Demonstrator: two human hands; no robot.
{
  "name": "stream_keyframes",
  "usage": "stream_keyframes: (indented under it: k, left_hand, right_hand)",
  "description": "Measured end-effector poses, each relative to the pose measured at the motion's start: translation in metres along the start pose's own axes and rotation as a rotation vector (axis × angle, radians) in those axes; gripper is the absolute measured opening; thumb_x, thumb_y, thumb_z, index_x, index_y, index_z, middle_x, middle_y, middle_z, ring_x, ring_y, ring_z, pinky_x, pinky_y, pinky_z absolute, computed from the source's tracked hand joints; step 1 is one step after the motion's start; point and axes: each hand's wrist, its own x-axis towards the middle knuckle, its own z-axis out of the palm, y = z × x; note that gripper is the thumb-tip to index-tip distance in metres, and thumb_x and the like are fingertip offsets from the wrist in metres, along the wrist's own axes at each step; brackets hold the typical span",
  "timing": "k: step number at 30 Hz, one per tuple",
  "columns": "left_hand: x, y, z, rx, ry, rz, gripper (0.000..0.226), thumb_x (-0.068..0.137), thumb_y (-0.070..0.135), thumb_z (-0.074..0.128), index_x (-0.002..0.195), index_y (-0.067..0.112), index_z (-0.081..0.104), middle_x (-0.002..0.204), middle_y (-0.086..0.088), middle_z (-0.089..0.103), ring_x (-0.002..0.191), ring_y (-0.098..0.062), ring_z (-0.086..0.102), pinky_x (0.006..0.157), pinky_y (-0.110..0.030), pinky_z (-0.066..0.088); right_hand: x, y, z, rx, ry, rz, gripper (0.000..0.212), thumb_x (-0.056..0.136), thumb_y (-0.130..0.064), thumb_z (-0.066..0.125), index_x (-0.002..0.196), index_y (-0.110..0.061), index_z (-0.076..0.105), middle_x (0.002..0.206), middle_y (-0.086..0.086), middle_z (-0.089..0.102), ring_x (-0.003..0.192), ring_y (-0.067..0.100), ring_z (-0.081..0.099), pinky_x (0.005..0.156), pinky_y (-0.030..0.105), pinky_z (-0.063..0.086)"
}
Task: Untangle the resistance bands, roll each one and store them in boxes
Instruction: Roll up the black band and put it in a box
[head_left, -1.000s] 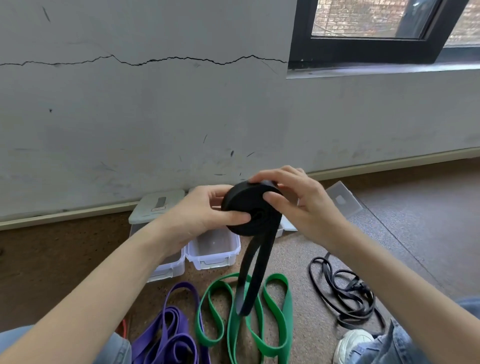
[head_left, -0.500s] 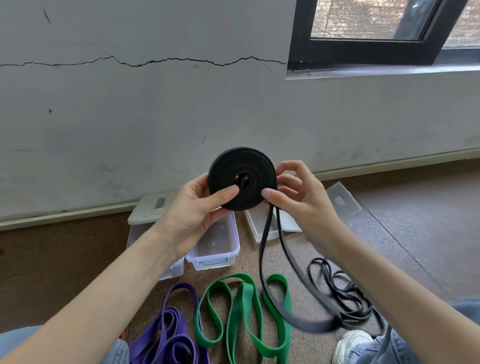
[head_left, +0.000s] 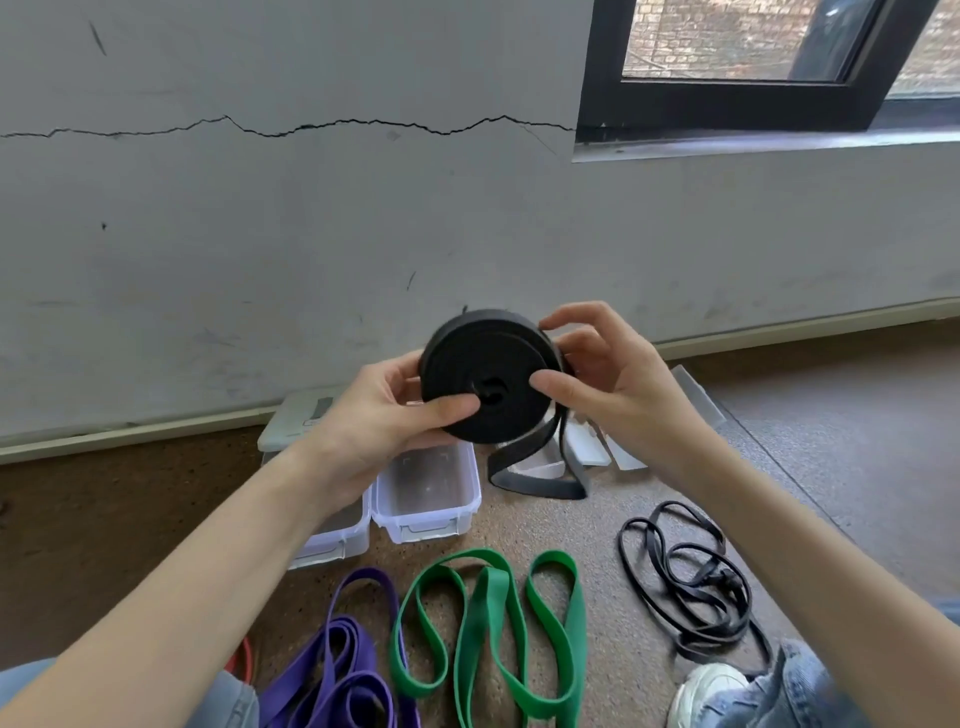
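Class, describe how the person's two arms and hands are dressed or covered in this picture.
Both forearms are bare, with no sleeves in view. The left hand and right hand wear no gloves, and no rings, watch or bracelets show.

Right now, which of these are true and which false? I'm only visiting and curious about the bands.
1. Both hands hold the black roll. True: the left hand and right hand grip it.
2. The black band is fully rolled. False: a short loop hangs loose below.
3. The green band lies unrolled on the floor. True.
4. The purple band sits inside a box. False: it lies on the floor.
5. The clear box holds a rolled band. False: it looks empty.
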Motion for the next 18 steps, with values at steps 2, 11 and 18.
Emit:
stream_keyframes:
  k: [2,11,18]
  left_hand:
    - [0.002,0.003,0.001,-0.085,0.023,0.022,0.046,0.060,0.009,0.072,0.106,0.011,0.065,0.102,-0.007,0.073,0.096,-0.023,0.069,0.072,-0.029,0.058]
    - [0.003,-0.011,0.007,-0.062,-0.049,-0.070,0.044,0.066,0.009,0.070,0.110,0.009,0.064,0.109,-0.009,0.071,0.105,-0.023,0.065,0.083,-0.027,0.055]
    - [-0.002,-0.003,-0.002,0.398,-0.243,-0.055,0.031,0.081,0.017,0.065,0.111,0.011,0.064,0.101,-0.007,0.073,0.097,-0.017,0.068,0.077,-0.018,0.052]
  right_hand:
    - [0.003,-0.002,-0.002,-0.056,0.022,-0.008,0.031,0.083,-0.009,0.066,0.099,-0.028,0.049,0.085,-0.004,0.064,0.073,0.006,0.063,0.072,0.021,0.053]
    - [-0.001,0.001,-0.007,-0.014,0.037,0.011,0.025,0.083,-0.003,0.066,0.099,-0.020,0.058,0.091,0.007,0.071,0.082,0.020,0.069,0.077,0.029,0.056]
    - [-0.007,0.006,-0.001,-0.359,-0.142,0.006,0.032,0.080,-0.003,0.069,0.092,-0.032,0.061,0.097,-0.002,0.070,0.091,0.013,0.066,0.081,0.034,0.056]
